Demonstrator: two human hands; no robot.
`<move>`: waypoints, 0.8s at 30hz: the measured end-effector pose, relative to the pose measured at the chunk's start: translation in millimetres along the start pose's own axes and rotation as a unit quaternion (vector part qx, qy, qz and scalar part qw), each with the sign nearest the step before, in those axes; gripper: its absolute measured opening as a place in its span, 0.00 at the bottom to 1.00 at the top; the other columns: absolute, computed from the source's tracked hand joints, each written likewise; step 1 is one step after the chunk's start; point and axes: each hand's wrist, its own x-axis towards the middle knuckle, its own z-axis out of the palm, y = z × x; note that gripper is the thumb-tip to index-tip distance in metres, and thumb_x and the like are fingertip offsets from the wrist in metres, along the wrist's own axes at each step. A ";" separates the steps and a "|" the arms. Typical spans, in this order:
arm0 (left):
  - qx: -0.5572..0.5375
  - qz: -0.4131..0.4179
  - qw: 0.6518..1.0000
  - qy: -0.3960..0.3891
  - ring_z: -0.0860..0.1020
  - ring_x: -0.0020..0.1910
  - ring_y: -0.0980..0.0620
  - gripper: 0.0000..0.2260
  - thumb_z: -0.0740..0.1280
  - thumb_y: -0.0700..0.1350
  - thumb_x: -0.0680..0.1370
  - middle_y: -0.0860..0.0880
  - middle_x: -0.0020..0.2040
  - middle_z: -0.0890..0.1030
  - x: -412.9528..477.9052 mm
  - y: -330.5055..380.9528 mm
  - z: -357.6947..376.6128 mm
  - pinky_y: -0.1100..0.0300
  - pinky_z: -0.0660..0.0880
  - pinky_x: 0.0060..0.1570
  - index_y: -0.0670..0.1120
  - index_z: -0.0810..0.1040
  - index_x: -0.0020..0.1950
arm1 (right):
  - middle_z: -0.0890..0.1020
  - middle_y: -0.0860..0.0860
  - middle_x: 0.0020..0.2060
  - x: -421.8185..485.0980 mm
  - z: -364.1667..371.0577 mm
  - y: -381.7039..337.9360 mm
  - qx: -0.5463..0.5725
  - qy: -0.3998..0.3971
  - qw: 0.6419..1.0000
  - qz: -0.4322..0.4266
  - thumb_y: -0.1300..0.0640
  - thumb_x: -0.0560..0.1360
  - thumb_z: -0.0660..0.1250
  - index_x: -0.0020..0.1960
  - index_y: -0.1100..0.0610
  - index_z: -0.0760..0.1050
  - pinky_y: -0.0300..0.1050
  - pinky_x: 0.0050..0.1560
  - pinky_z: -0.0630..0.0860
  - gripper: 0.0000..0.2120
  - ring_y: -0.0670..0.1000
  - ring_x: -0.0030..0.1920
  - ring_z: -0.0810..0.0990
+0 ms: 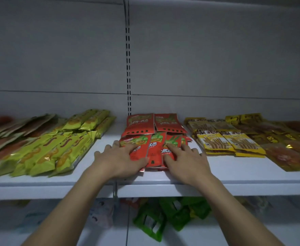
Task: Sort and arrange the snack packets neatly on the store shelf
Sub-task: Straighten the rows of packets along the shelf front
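A pile of red snack packets (154,139) lies in the middle of the white shelf (234,178). Two of them lie further back, and several overlap in a front row. My left hand (117,158) lies flat on the left front packet, fingers spread, the thumb at its lower edge. Flat on the right front packet rests my right hand (186,158), its fingers straight. Neither hand curls round a packet.
Yellow-green packets (53,148) lie in rows on the left, with brownish packets (7,132) beyond them. Yellow stick-snack packets (230,141) and golden packets (291,150) lie on the right. A lower shelf holds green packets (163,221). A slotted upright (128,68) runs up the back wall.
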 end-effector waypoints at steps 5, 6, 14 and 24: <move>-0.009 -0.009 0.999 0.051 0.60 0.73 0.39 0.39 0.47 0.78 0.68 0.44 0.77 0.60 -2.2 20.1 20.1 0.39 0.59 0.67 0.64 0.60 0.75 | 0.62 0.50 0.77 6.0 -4.7 16.2 -0.004 -0.017 1.000 -0.001 0.34 0.79 0.46 0.77 0.37 0.55 0.60 0.73 0.61 0.27 0.59 0.74 0.63; -0.009 -0.009 0.998 0.058 0.60 0.73 0.39 0.38 0.47 0.78 0.68 0.44 0.77 0.60 -1.6 23.8 21.6 0.39 0.59 0.67 0.63 0.60 0.75 | 0.62 0.49 0.77 7.4 -5.8 19.0 0.001 -0.022 1.000 -0.001 0.34 0.79 0.46 0.77 0.37 0.55 0.60 0.73 0.62 0.27 0.59 0.74 0.63; -0.070 0.062 0.971 0.218 0.62 0.70 0.43 0.33 0.40 0.69 0.74 0.46 0.75 0.64 -9.3 9.8 33.7 0.43 0.62 0.64 0.61 0.59 0.76 | 0.62 0.52 0.77 -8.1 4.6 21.5 0.134 0.121 0.983 0.006 0.43 0.82 0.54 0.75 0.41 0.64 0.54 0.72 0.64 0.22 0.55 0.75 0.61; -0.048 0.200 0.956 0.207 0.59 0.74 0.51 0.25 0.46 0.66 0.79 0.55 0.76 0.64 -7.1 -11.2 49.9 0.44 0.60 0.71 0.62 0.58 0.76 | 0.64 0.50 0.76 -26.5 6.2 17.4 0.116 0.120 0.982 -0.086 0.27 0.75 0.51 0.74 0.36 0.63 0.56 0.75 0.57 0.31 0.52 0.76 0.60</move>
